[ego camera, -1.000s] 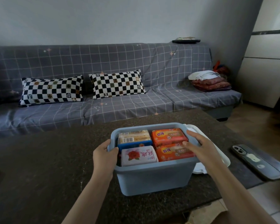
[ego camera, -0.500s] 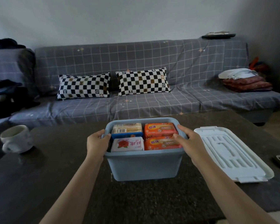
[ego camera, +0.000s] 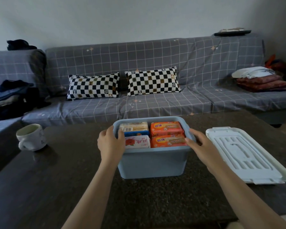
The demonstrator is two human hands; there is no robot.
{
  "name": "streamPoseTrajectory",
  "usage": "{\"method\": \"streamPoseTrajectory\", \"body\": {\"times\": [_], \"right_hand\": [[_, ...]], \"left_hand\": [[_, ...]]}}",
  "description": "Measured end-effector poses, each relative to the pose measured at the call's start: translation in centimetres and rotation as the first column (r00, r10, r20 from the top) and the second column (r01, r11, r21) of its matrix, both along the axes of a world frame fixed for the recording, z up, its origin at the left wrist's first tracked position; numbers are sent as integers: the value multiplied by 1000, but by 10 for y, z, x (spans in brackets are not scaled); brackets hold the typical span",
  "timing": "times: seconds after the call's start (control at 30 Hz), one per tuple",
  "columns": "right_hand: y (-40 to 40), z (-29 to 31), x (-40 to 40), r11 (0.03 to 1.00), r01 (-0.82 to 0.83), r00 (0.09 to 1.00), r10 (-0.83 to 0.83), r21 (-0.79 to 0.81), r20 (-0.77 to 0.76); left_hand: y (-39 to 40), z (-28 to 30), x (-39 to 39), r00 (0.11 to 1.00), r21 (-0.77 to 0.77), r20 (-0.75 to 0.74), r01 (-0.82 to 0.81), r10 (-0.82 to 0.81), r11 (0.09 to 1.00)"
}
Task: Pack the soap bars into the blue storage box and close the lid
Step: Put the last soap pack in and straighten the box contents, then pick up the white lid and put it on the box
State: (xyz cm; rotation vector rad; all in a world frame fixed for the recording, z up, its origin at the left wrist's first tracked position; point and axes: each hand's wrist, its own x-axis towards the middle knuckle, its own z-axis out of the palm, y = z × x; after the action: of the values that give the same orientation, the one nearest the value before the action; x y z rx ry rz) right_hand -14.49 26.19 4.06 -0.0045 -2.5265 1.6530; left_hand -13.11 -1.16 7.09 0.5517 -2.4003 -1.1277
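Blue storage box held between left hand and right hand.

We see a dark stone-patterned table with a white mug standing near its left edge. Behind the table we see a sofa in grey checked fabric. Two black-and-white checkered pillows lean side by side against its backrest. Folded reddish blankets lie at its right end, and dark clothes lie at its left.
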Motion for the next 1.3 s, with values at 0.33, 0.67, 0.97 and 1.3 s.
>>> {"method": "streamPoseTrajectory", "body": {"times": [0.33,0.67,0.97,1.3], "right_hand": [[86,-15,66,968,249,968,-247,41,-48],[173,-75,70,872,238,956,-288,428,56],[174,-101,57,774,372,924,-359,512,-130],[152,-20,65,813,507,846,-405,286,-347]], "left_hand": [[157,-7,35,804,49,-307,548,-510,835],[287,-84,9,650,323,72,702,-756,635],[308,-112,-5,662,557,170,546,-730,625],[298,-37,13,693,647,-116,597,-712,475]]}}
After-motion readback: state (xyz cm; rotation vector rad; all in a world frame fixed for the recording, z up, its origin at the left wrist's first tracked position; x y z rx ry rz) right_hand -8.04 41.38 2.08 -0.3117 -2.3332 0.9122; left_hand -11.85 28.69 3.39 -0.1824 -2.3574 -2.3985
